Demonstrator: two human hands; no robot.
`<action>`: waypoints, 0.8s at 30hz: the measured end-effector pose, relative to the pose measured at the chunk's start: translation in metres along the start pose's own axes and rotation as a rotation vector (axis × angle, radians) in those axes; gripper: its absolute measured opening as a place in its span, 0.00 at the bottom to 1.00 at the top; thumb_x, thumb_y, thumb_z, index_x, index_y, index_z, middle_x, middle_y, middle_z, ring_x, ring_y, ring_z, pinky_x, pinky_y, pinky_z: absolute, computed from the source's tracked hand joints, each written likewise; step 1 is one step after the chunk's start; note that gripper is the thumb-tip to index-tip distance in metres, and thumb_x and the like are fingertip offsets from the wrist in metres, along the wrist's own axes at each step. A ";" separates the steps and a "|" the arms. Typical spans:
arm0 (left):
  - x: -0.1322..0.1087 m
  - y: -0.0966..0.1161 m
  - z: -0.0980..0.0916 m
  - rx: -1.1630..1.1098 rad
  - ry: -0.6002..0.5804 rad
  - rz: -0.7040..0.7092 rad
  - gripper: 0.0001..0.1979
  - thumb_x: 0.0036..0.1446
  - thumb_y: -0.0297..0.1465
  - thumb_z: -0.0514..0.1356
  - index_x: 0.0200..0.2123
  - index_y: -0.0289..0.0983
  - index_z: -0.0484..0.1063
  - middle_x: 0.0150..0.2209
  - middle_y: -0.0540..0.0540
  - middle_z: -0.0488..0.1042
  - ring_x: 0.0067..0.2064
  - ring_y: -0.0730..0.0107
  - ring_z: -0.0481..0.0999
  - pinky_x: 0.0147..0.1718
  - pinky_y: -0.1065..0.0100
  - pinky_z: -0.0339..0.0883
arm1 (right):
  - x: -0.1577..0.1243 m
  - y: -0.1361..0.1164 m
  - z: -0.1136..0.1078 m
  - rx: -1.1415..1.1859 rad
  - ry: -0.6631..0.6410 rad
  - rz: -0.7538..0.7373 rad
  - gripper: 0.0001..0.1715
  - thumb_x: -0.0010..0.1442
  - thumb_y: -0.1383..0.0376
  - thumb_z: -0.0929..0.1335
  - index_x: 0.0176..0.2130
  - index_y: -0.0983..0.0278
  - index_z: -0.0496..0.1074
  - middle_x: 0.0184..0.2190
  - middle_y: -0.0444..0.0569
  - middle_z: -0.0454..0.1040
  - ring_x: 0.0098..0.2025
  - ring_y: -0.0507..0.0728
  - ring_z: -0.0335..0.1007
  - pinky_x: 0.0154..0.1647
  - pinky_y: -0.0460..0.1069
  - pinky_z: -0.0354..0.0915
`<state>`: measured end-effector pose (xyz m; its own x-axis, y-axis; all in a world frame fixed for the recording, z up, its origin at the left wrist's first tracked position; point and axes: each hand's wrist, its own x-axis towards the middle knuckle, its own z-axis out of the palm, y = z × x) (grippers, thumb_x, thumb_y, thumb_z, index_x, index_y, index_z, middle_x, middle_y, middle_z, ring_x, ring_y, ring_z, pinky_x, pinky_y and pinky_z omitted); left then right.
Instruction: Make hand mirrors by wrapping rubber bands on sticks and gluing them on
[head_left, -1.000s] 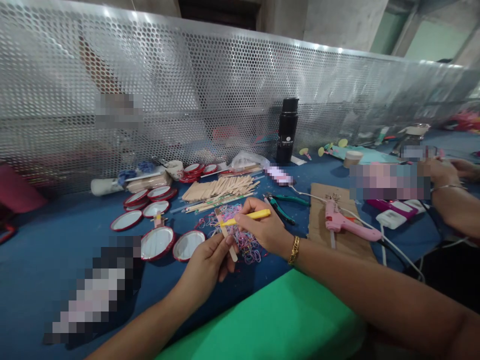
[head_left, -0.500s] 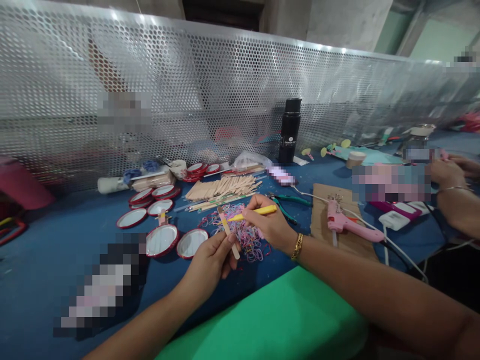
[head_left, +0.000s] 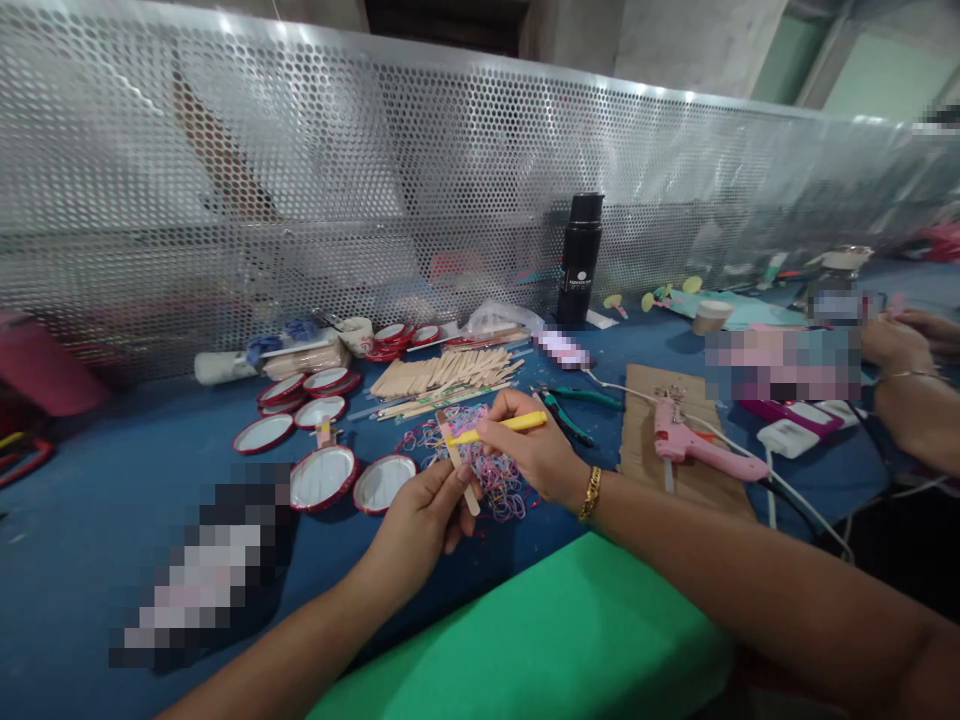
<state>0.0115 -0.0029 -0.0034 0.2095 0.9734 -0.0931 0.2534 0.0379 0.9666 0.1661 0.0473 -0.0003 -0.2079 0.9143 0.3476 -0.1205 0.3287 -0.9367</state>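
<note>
Left hand [head_left: 420,508] pinches the stick [head_left: 454,455] by the bands [head_left: 506,490], right hand [head_left: 531,446] grips the pen [head_left: 517,422], tip at the stick's far half; a slack pinch could let it twist, skewing the stroke!

- wooden craft stick [head_left: 455,456]: flat, narrow, pale w/ darker pinkish-brown upper end; held up off table, pinched btwn L hand [head_left: 416,512] thumb & fingers; tilted, top leaning L, rounded btm end poking out below thumb
- yellow marker [head_left: 529,421]: slim, gripped pen-style in R hand [head_left: 538,455]; near-horiz, back end up slightly & pointing R; tip at upper pt of stick, contact too small to confirm
</note>
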 end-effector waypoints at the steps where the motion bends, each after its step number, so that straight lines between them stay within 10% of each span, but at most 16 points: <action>1: 0.000 0.000 0.000 0.001 -0.002 0.001 0.19 0.57 0.46 0.53 0.26 0.36 0.66 0.16 0.54 0.67 0.14 0.80 0.58 0.14 0.76 0.49 | 0.000 0.000 0.000 -0.003 -0.012 0.002 0.10 0.54 0.62 0.68 0.26 0.61 0.63 0.20 0.39 0.68 0.23 0.51 0.64 0.27 0.46 0.60; 24: 0.000 -0.001 0.000 -0.001 0.004 -0.004 0.19 0.58 0.46 0.53 0.26 0.36 0.67 0.16 0.54 0.67 0.14 0.80 0.58 0.14 0.76 0.48 | 0.001 -0.003 0.000 -0.018 0.007 -0.004 0.10 0.54 0.63 0.68 0.25 0.62 0.63 0.19 0.38 0.67 0.22 0.50 0.62 0.26 0.46 0.59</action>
<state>0.0116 -0.0027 -0.0044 0.2046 0.9741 -0.0957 0.2535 0.0417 0.9664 0.1661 0.0471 0.0028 -0.2002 0.9145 0.3515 -0.1043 0.3368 -0.9358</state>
